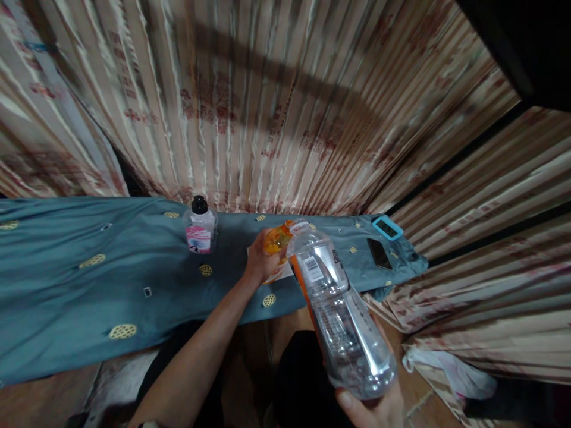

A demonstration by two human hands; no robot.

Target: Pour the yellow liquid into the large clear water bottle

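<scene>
- Left hand (260, 260) grips the cup (278, 239), probably stiff, slippery.
- Right hand (381, 410) cradles the bottle (341, 315) underneath; likely soft-walled, best held around its waist.

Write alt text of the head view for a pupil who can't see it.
The right hand holds a large clear bottle, its neck beside an orange container in the left hand. A patterned cloth bears a black-capped bottle, a phone and a blue-framed device.
</scene>
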